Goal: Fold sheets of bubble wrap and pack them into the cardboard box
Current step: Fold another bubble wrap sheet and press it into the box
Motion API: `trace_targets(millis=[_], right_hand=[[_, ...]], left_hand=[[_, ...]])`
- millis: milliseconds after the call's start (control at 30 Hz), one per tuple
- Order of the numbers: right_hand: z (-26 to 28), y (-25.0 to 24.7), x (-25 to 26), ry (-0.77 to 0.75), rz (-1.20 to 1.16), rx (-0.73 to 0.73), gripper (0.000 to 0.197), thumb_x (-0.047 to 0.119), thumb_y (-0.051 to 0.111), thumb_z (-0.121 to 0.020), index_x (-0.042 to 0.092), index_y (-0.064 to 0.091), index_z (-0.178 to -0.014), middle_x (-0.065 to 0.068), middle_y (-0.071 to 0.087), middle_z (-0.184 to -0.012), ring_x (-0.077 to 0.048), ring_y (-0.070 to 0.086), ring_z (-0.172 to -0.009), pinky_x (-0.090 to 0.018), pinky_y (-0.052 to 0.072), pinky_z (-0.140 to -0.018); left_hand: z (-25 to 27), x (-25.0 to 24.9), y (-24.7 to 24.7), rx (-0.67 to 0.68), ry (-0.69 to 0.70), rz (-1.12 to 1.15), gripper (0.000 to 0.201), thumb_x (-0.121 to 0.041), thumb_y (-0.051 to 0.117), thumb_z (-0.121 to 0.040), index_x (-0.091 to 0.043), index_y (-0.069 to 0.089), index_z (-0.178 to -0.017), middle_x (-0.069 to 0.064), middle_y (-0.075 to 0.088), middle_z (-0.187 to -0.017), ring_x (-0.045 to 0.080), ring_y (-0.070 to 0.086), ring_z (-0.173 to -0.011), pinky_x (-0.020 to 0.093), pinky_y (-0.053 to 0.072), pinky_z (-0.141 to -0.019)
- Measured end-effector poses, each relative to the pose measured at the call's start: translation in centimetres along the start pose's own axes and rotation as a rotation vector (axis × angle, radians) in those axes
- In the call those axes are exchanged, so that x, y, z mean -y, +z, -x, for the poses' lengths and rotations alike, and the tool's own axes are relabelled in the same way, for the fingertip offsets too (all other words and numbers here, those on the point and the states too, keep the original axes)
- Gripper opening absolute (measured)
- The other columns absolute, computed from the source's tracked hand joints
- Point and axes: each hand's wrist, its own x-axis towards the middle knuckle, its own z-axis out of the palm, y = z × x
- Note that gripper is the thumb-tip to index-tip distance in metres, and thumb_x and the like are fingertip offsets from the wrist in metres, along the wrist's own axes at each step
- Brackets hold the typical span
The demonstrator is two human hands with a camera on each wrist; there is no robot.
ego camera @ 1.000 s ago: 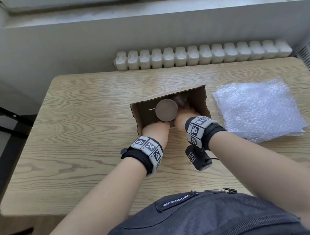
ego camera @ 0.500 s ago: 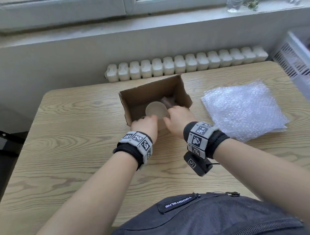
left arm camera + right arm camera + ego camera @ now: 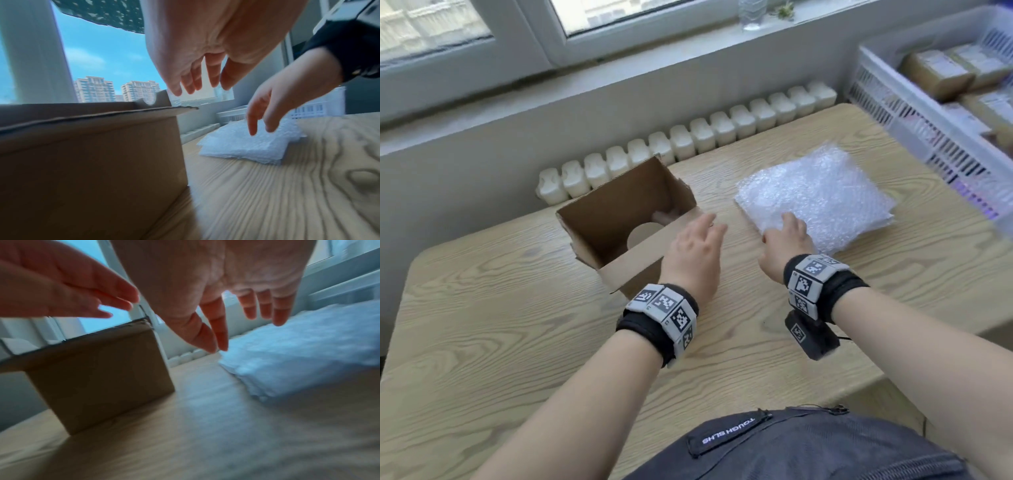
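An open cardboard box (image 3: 599,219) stands on the wooden table (image 3: 493,308), with a round brown object (image 3: 642,234) partly visible inside it. To its right lies a flat stack of bubble wrap sheets (image 3: 822,195). My left hand (image 3: 703,236) hovers open and empty just right of the box's near right corner, fingers stretched forward. My right hand (image 3: 787,231) is open over the near left corner of the stack; whether it touches the wrap is unclear. The left wrist view shows the box (image 3: 92,146), the wrap (image 3: 246,144) and my right hand (image 3: 265,116) above it.
A white radiator (image 3: 688,144) runs along the table's far edge under the window sill. A white slatted plastic crate (image 3: 914,113) holding wrapped brown packs stands at the far right, close to the bubble wrap. Bare table surface lies left of and in front of the box.
Both hands have come out of the box and moved right, the right one reaching the bubble wrap stack. The head view has lifted and turned right.
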Motion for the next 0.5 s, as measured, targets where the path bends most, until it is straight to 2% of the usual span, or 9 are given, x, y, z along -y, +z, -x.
trace_targets(millis=[100, 167, 233, 300, 400, 500], right_hand=[[0.0, 1.0, -3.2, 0.131, 0.111, 0.141, 0.032, 0.017, 0.049, -0.087, 0.012, 0.061, -0.116, -0.011, -0.004, -0.157, -0.033, 0.001, -0.144, -0.041, 0.023, -0.114], [0.1, 1.4, -4.6, 0.172, 0.116, 0.193, 0.034, 0.018, 0.048, -0.089, 0.013, 0.058, -0.122, -0.007, -0.009, -0.159, -0.032, -0.006, -0.146, -0.042, 0.02, -0.115], [0.0, 1.5, -5.6, 0.193, 0.072, 0.181, 0.043, 0.014, 0.047, -0.088, 0.011, 0.051, -0.131, -0.005, 0.002, -0.159, -0.03, 0.002, -0.146, -0.041, 0.023, -0.114], [-0.1, 1.1, -6.0, 0.19, 0.017, 0.117, 0.048, 0.008, 0.044, -0.086, 0.006, 0.044, -0.134, -0.006, 0.02, -0.152, -0.028, 0.019, -0.141, -0.039, 0.031, -0.112], [-0.1, -0.8, -5.8, 0.075, -0.055, -0.066, 0.041, -0.002, 0.043, -0.089, 0.001, 0.048, -0.129, -0.01, 0.036, -0.142, -0.028, 0.031, -0.133, -0.035, 0.035, -0.106], [-0.3, -3.4, -5.0, -0.019, -0.246, -0.291, 0.036, -0.007, 0.044, -0.088, 0.003, 0.056, -0.121, -0.012, 0.046, -0.131, -0.027, 0.047, -0.121, -0.031, 0.04, -0.098]], left_hand=[[-0.6, -2.0, 0.6, 0.066, 0.071, 0.051, 0.052, -0.009, 0.04, -0.096, -0.019, 0.028, -0.146, 0.002, 0.016, -0.157, 0.021, 0.021, -0.143, 0.03, 0.021, -0.115], [-0.9, -2.9, 1.0, 0.101, 0.083, 0.083, 0.05, -0.009, 0.04, -0.096, -0.019, 0.031, -0.144, 0.003, 0.02, -0.156, 0.022, 0.025, -0.142, 0.032, 0.027, -0.113], [-1.1, -3.5, 1.4, 0.122, 0.099, 0.094, 0.049, -0.009, 0.04, -0.096, -0.02, 0.033, -0.144, 0.003, 0.024, -0.154, 0.021, 0.029, -0.14, 0.031, 0.03, -0.111], [-1.2, -3.8, 1.6, 0.127, 0.104, 0.092, 0.05, -0.006, 0.04, -0.095, -0.02, 0.034, -0.143, 0.002, 0.027, -0.152, 0.021, 0.033, -0.137, 0.03, 0.03, -0.11], [-1.5, -4.2, 1.5, 0.127, 0.094, 0.084, 0.05, -0.005, 0.039, -0.095, -0.02, 0.034, -0.143, 0.001, 0.028, -0.152, 0.02, 0.034, -0.136, 0.03, 0.031, -0.11], [-2.0, -4.3, 0.7, 0.098, 0.057, 0.136, 0.048, -0.011, 0.04, -0.097, -0.017, 0.033, -0.144, 0.0, 0.029, -0.151, 0.019, 0.033, -0.136, 0.029, 0.029, -0.11]])
